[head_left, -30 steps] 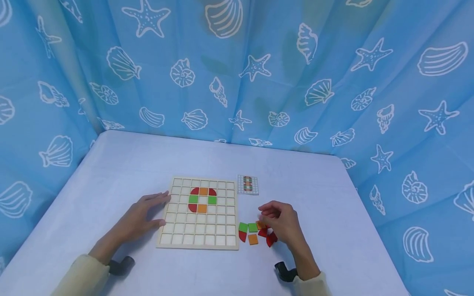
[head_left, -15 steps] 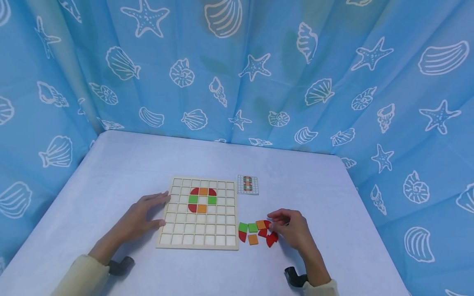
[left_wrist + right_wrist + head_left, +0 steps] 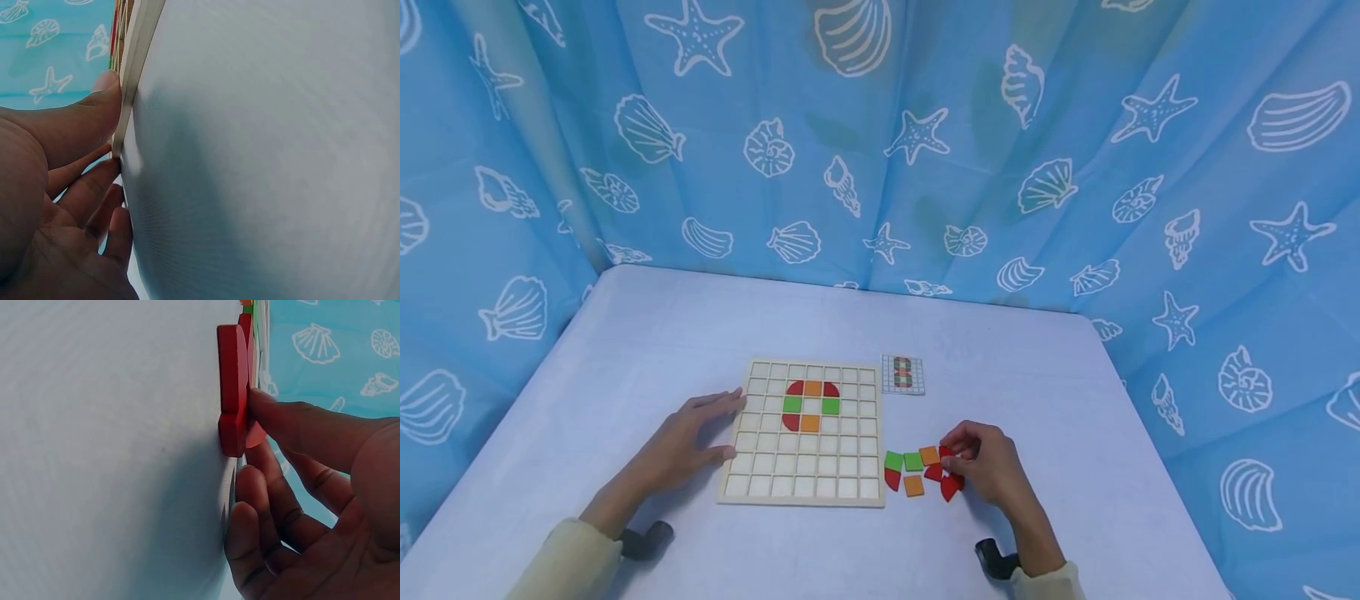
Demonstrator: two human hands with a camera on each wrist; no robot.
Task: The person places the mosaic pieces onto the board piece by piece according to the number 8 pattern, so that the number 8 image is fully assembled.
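My left hand (image 3: 692, 433) rests at the left edge of a wooden grid board (image 3: 801, 502), fingers spread. In the left wrist view its thumb (image 3: 103, 106) and fingertips touch the board's side. Red, orange and green tiles form an unclosed ring on the board, with a green tile (image 3: 831, 406) at its right side. Right of the board, my right hand (image 3: 992, 462) pinches a red quarter-round tile (image 3: 945, 451) between thumb and index finger, low over the table. Other red tiles (image 3: 232, 394) lie close beside the thumb in the right wrist view.
Loose tiles lie between board and right hand: an orange square (image 3: 913, 485), a green square (image 3: 913, 461) and several others. A small pattern card (image 3: 902, 374) lies beyond them, by the board's upper right corner. A blue shell-print curtain (image 3: 880, 150) surrounds the white table (image 3: 655, 333).
My right hand has moved right and slightly nearer, off the orange tile, and its thumb and finger have closed on a red tile. The left hand has stayed at the board's edge.
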